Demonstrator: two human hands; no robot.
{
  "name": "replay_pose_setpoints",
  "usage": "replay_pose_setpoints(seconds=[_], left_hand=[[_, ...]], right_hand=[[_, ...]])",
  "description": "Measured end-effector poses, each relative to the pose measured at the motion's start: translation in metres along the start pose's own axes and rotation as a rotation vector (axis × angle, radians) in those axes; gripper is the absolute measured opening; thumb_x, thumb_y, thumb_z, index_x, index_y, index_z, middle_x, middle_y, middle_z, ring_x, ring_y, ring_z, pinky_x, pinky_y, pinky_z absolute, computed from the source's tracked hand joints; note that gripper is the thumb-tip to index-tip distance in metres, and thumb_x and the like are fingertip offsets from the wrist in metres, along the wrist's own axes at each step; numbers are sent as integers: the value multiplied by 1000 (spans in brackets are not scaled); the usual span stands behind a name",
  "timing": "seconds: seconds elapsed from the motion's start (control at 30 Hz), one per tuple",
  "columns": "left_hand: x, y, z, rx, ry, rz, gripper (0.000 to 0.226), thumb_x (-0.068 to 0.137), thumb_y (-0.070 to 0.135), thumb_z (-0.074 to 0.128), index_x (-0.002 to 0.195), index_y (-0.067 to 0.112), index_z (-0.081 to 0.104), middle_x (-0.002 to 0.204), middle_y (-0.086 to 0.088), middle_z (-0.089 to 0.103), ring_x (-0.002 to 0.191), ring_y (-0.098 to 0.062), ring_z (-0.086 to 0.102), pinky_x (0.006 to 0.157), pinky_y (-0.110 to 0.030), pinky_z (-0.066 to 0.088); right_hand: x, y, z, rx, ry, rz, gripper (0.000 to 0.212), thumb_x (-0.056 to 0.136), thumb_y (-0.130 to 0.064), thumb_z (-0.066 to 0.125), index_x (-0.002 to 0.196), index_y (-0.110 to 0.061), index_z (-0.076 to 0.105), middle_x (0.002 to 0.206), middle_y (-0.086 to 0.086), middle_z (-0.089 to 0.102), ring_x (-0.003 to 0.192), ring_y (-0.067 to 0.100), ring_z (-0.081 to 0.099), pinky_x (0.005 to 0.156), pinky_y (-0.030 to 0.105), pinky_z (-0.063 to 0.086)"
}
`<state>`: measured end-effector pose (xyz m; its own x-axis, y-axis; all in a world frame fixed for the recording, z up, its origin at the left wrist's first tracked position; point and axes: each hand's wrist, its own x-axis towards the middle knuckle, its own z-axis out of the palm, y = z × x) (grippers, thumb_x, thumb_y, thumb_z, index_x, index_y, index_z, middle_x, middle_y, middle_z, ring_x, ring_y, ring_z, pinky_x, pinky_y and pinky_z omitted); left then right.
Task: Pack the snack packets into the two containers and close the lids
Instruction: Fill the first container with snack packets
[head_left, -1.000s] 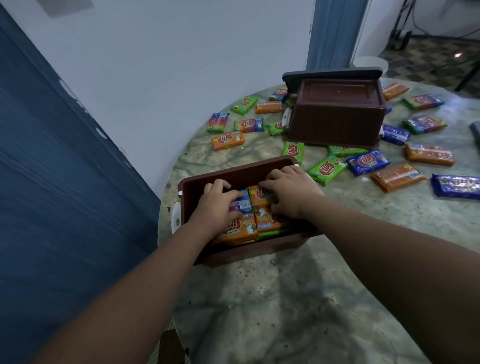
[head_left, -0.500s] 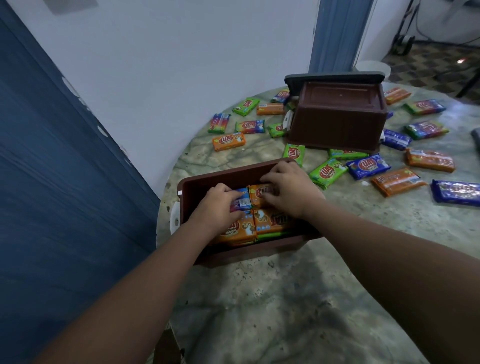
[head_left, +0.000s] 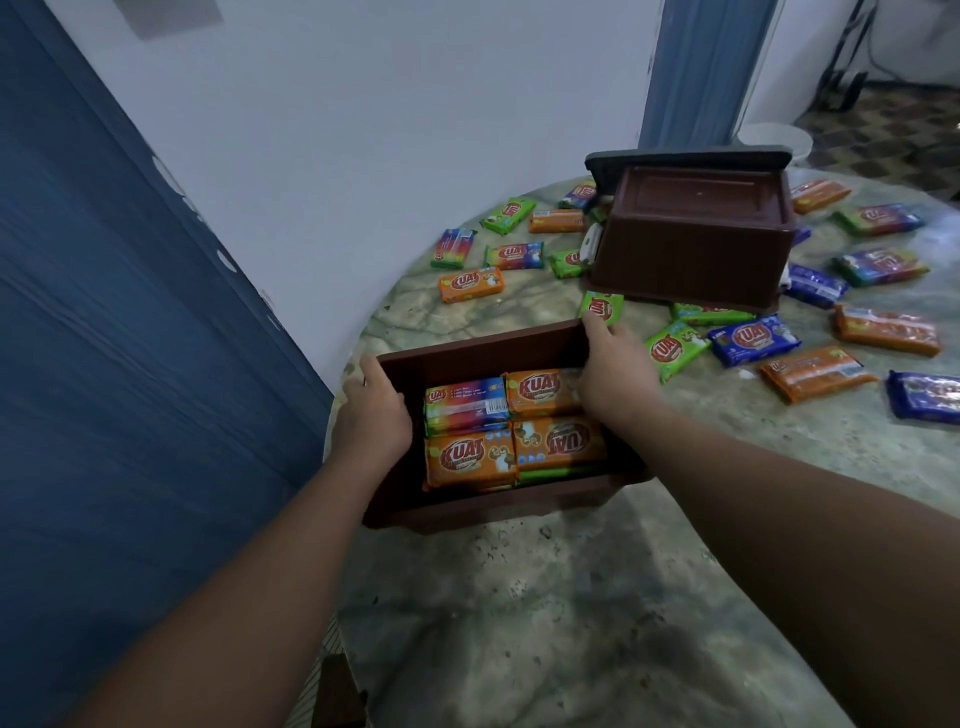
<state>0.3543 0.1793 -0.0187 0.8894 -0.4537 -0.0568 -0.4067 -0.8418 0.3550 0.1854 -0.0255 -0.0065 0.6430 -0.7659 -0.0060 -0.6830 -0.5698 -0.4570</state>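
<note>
Near container (head_left: 467, 358) sits at the surface (head_left: 571, 597) left edge, packets (head_left: 514, 431) packed inside. Second container (head_left: 691, 244) stands behind it to the right, lid (head_left: 685, 156) propped behind. Loose packets (head_left: 753, 338) lie scattered around it, mostly right.

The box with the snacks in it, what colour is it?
Dark brown. The box shows best in the head view, with both hands on its sides.

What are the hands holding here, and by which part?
Both hold the near container: the left hand grips its left end wall, the right hand its right end near the far corner. Neither holds a packet.
</note>
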Motion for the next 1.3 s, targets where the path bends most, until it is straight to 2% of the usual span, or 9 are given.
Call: replay_pose_setpoints(seconds=[0.07,0.2,0.37,0.63,0.9,1.07,1.2,1.3], left_hand=[[5,-3,1,28,27,31,44,99,13,52,135,12,27,127,-24,49,103,-39,58,75,-45,46],[23,-2,0,58,19,46,45,97,8,51,135,12,27,125,-25,50,104,-41,58,78,-49,47],[55,3,-4,101,-2,73,51,98,10,50,143,11,24,129,-25,50,110,-41,57,83,-50,48],[105,0,-9,73,-40,168,51,95,10,54,139,13,28,126,-22,51,101,-40,60,76,-47,49],[141,8,-8,108,-56,193,53,95,10,55,139,16,27,125,-20,51,101,-40,61,79,-49,54],[149,11,-6,121,-58,182,59,95,13,59,142,18,25,122,-18,52,99,-36,62,79,-48,57],[150,12,-5,91,-49,177,54,99,22,53,144,17,24,124,-18,49,104,-36,59,79,-46,55],[153,13,-5,96,-16,167,47,100,39,43,139,15,31,129,-18,46,114,-36,49,86,-49,52]], right_hand=[[4,-1,2,14,2,1,77,90,-14,67,156,-23,29,138,12,50,123,35,53,96,48,53],[13,-5,5,19,13,4,74,89,-13,66,154,-22,33,139,13,48,121,37,53,94,46,52],[30,-18,8,32,35,51,66,89,-14,68,148,-18,40,137,12,49,121,36,55,98,48,52],[54,-40,13,39,71,136,73,89,-11,64,155,-19,33,145,14,47,129,35,51,106,47,47],[76,-42,21,52,111,165,70,91,-5,59,155,-19,34,137,13,48,119,34,55,98,45,51],[84,-40,24,77,114,173,69,92,-5,57,155,-19,33,137,12,47,120,34,55,100,48,51],[85,-40,26,28,87,193,68,93,-15,58,154,-21,29,139,13,44,123,36,50,101,51,49],[87,-46,22,-10,92,221,54,95,-34,50,146,-21,38,139,12,41,129,35,40,106,54,41]])
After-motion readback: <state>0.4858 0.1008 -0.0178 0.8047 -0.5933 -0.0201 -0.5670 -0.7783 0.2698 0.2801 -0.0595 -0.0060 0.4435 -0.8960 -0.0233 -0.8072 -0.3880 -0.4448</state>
